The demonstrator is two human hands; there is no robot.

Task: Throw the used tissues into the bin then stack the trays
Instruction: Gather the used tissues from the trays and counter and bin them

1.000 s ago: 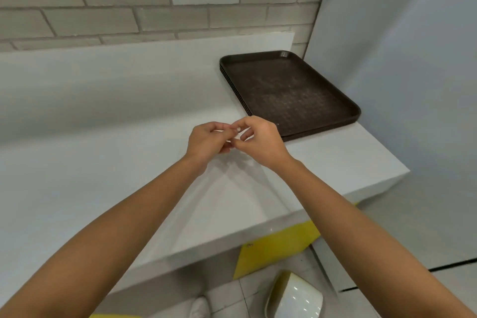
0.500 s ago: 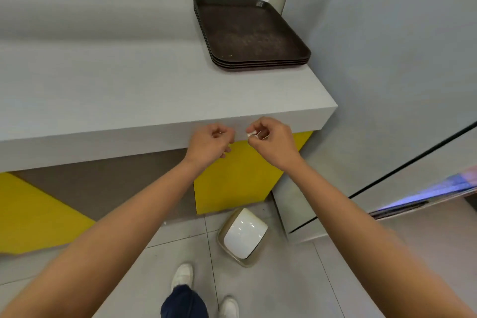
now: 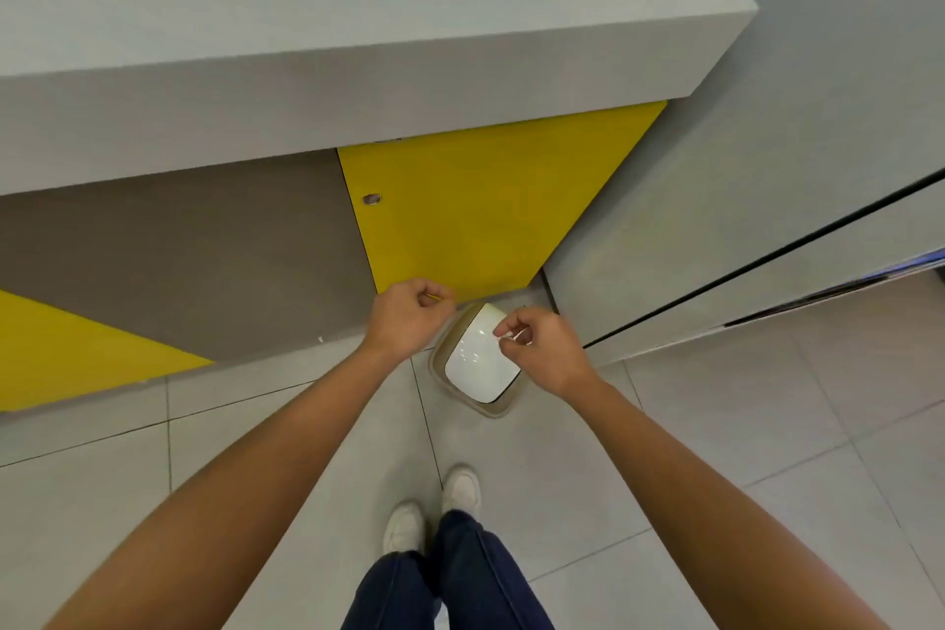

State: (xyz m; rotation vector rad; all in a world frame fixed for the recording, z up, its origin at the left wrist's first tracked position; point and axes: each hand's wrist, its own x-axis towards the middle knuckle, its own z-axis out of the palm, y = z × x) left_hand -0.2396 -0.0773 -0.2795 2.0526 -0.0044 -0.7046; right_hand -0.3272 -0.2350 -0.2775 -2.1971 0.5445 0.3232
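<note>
A small bin (image 3: 473,361) with a white swing lid and a beige rim stands on the floor by the counter's base. My right hand (image 3: 542,348) hovers over the lid and pinches a small white scrap of tissue (image 3: 511,335) between thumb and fingertips. My left hand (image 3: 409,317) is curled into a loose fist just left of the bin, above the floor; I cannot see anything in it. The trays are out of view.
A grey counter (image 3: 358,41) overhangs yellow and brown cabinet panels (image 3: 475,200) ahead. A grey wall panel (image 3: 767,220) closes the right side. My white shoes (image 3: 434,506) stand on the tiled floor just behind the bin.
My view has tilted down from the counter to the floor, so the stacked trays have left the frame. Both hands dropped towards the bin and moved apart; the right one keeps the tissue scrap.
</note>
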